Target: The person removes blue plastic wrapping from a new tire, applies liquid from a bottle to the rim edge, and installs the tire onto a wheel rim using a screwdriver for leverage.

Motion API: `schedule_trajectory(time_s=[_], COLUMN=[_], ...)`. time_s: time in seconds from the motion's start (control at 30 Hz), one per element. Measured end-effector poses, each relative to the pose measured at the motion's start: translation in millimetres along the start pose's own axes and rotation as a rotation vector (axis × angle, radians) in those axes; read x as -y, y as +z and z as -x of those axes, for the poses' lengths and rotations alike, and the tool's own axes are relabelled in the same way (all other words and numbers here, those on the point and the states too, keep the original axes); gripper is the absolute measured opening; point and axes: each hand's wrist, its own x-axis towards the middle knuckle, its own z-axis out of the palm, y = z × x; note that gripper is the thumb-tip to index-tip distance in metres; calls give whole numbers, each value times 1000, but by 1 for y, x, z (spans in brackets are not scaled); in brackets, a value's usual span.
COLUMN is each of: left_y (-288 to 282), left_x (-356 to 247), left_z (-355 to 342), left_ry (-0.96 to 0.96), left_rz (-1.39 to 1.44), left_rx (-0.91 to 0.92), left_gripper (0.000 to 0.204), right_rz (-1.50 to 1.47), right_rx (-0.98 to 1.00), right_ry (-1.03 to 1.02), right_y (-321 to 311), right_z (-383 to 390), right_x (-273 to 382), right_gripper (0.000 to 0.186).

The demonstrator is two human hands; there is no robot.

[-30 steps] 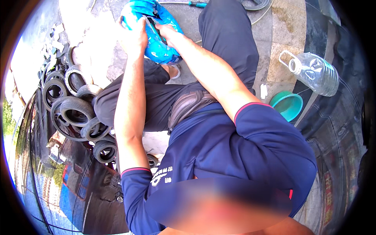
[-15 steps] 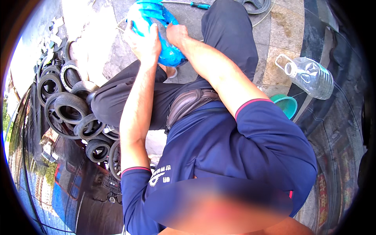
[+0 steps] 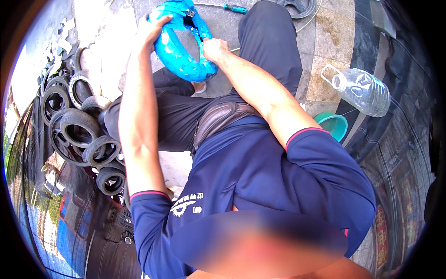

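Two grips share one blue-wrapped ring [image 3: 173, 55], and the likeliest trouble begins at the left. The left grip [image 3: 151, 30] hooks only the upper left rim, thumb on top; the film [image 3: 193, 70] looks glossy, so it could slide there and let the ring swing down. The pile of tyres [image 3: 80, 128] lies well apart on that side and seems unlikely to get in the way. Across the middle, a hard opposing pull could tear the film or leave it bunched; a dark patch near the top may be a gap in the wrap. On the right, if the right grip [image 3: 215, 48] lost its pinch, loose film could spring back. A screwdriver [image 3: 235, 9] lies near, beyond the ring, and a wide swing might knock it.

As for position, the left grip is curled firmly around the rim, with the ring to its right. The ring hangs tilted between both grips, its hole facing the wearer; whether its low end touches the paving [image 3: 327, 30] I cannot tell. The right grip is balled against the right edge, seemingly pinching film, though its fingertips are hidden.
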Motion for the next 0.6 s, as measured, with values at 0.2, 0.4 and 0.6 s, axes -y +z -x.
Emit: schedule_trajectory(time_s=[0.2,0.4,0.6], left_y=[9,37,9], left_x=[-20,-6,-37], left_z=[25,71,45], left_ry=[318,409,239], left_rz=[45,-180,-27], left_rx=[-123,-366,-455], left_gripper=[110,116,95], right_rz=[-229,-267,-317], right_rx=[-168,-289,-294], right_ry=[53,63,25], right_y=[-37,-50,-54], right_z=[-12,-21,-42], right_x=[-5,5,18], right_gripper=[44,40,42])
